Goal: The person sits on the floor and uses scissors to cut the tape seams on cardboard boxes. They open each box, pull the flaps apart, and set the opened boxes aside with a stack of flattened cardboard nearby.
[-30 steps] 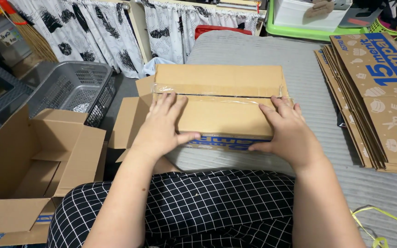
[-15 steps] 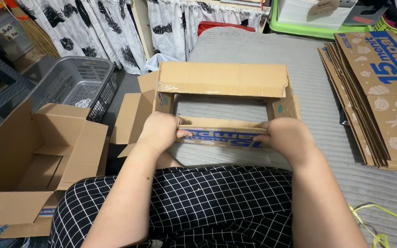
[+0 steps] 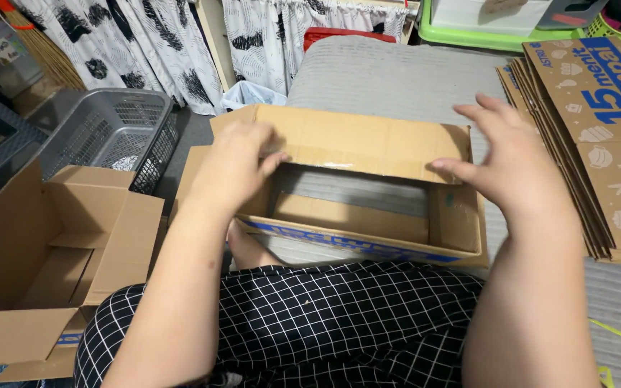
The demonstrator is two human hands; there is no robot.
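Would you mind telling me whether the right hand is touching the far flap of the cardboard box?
Touching. The head view shows the right hand with its thumb tip meeting the right end of the far flap; its other fingers are spread above.
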